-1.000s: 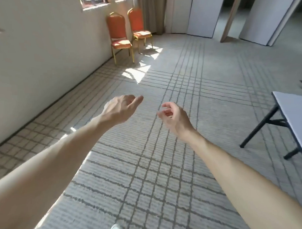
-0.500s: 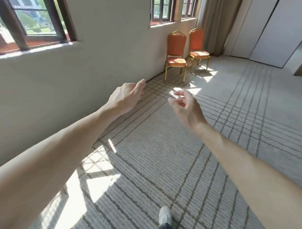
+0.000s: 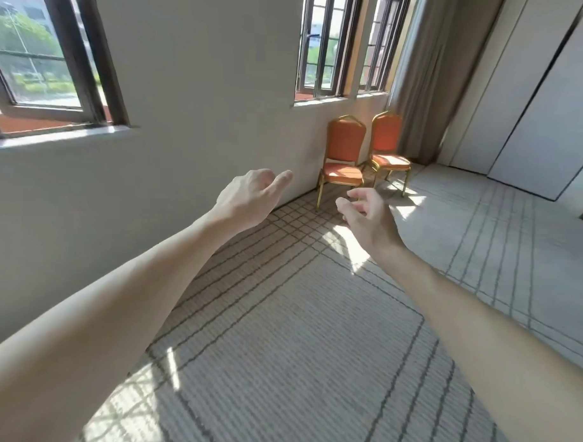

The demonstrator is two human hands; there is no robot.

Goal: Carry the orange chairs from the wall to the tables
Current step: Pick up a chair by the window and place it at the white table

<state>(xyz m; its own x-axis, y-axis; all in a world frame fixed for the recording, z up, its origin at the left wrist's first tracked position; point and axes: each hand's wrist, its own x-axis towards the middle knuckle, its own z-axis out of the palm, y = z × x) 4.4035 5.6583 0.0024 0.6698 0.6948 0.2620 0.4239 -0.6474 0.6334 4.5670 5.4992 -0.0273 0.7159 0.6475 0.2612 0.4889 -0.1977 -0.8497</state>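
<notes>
Two orange chairs with gold frames stand side by side against the wall under a window: the nearer chair (image 3: 343, 153) and the farther chair (image 3: 387, 144). Both arms reach forward at chest height, well short of the chairs. My left hand (image 3: 251, 196) hangs with loosely curled fingers and holds nothing. My right hand (image 3: 369, 217) is also empty, its fingers relaxed and slightly bent. No table shows in this view.
A pale wall (image 3: 188, 101) with dark-framed windows runs along the left. A beige curtain (image 3: 430, 77) hangs behind the chairs, with white partition panels (image 3: 535, 113) at the right. Striped carpet (image 3: 296, 336) with sun patches covers the floor ahead.
The view has swung left and lifted toward the wall, and the chairs have come closer. The table at the right has left the view. Both hands stay raised and empty.
</notes>
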